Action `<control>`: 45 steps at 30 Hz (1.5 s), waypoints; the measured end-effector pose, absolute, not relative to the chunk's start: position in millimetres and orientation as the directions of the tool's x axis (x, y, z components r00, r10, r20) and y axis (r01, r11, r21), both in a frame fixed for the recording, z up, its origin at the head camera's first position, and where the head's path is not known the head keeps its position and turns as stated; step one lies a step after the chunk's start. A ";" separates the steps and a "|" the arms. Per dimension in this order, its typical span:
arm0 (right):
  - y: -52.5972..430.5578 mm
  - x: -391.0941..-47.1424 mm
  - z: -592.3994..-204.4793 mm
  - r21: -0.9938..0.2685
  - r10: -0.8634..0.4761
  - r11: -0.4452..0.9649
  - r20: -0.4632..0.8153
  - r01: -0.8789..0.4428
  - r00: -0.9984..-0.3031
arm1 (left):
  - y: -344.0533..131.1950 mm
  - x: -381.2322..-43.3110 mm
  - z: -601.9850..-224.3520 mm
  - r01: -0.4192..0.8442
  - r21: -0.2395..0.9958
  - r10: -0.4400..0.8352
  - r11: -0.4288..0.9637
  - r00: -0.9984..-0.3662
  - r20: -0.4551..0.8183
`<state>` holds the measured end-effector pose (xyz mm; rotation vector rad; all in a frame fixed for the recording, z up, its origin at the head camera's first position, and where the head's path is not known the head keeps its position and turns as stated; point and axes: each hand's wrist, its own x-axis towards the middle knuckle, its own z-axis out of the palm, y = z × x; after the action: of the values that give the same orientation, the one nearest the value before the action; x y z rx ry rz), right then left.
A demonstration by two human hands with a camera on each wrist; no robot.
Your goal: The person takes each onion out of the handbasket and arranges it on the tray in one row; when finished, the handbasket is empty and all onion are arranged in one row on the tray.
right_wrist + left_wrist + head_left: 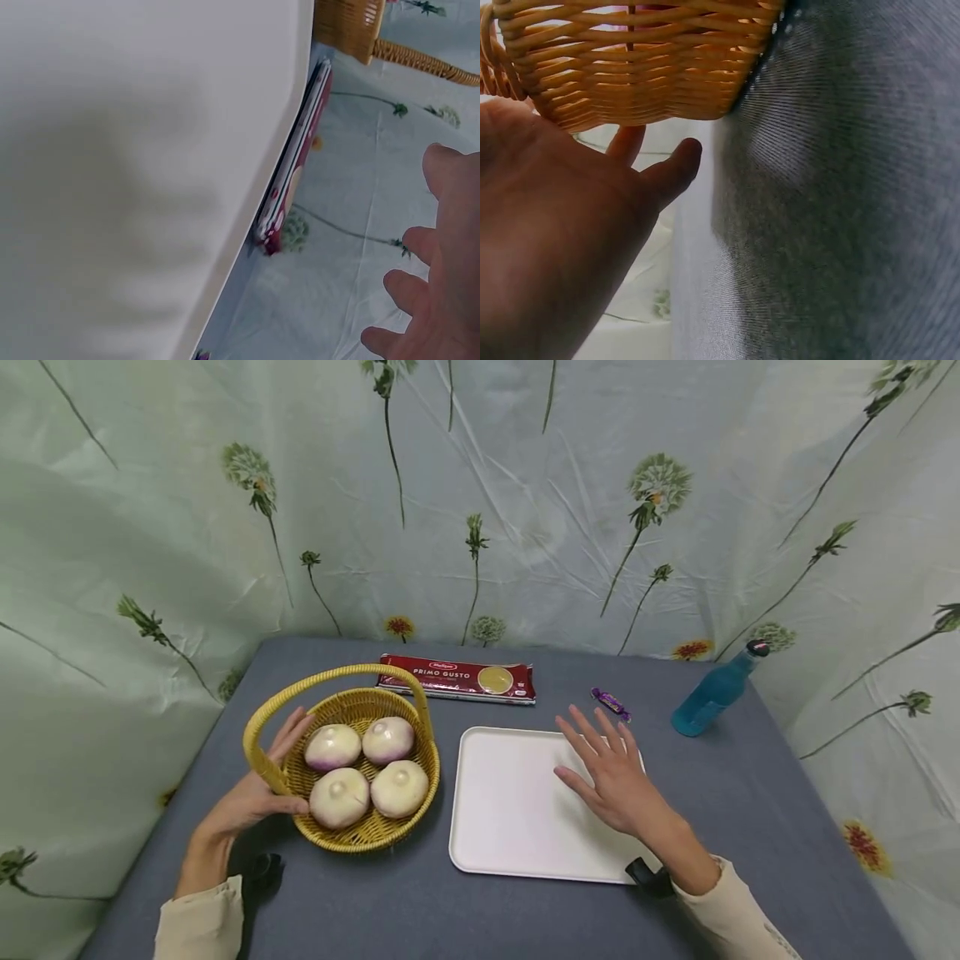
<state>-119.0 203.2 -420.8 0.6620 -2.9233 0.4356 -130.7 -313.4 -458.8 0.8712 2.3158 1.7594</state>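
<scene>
My left hand (pixel 258 789) is at the left side of a yellow wicker basket (pixel 360 837), its thumb at the near rim and its straight, spread fingers beside the handle. In the left wrist view the woven side of the basket (pixel 645 71) stands right in front of the palm. Several round, white-and-purple turnip-like vegetables (pixel 339 797) lie in the basket, and its handle arches over them. My right hand (pixel 618 785) hovers with spread fingers over the right part of a white tray (pixel 517 810), casting a shadow on it. Nothing is in this hand.
Behind the basket and tray lies a red Primo Gusto packet (pixel 457 679). A small purple wrapped candy (pixel 611 703) is beyond the tray, and a blue bottle with a dark cap (pixel 712 693) stands at the right. A flower-printed curtain (pixel 525 527) borders the grey table (pixel 390 910).
</scene>
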 end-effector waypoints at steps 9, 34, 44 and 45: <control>176.8 -120.9 -416.9 -0.304 -0.454 0.816 0.189 -0.491 -0.871 | -308.9 -130.1 -459.0 0.357 0.907 0.471 0.226 -0.855 0.219; 111.6 -129.2 -416.5 -0.354 -0.603 0.694 0.191 -0.627 -0.775 | -307.7 -124.6 -465.8 0.324 0.906 0.423 0.271 -0.886 0.191; 84.8 -130.5 -416.6 -0.463 -0.695 0.557 0.195 -0.689 -0.693 | -309.6 -126.6 -468.5 0.330 0.898 0.419 0.291 -0.888 0.191; 82.2 -130.4 -416.8 -0.474 -0.702 0.543 0.197 -0.693 -0.684 | -309.6 -126.9 -469.0 0.329 0.898 0.418 0.291 -0.888 0.190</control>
<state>-130.4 82.2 -416.8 1.2547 -2.7734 0.8406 -126.9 -309.6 -469.0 0.7127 2.4575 1.6789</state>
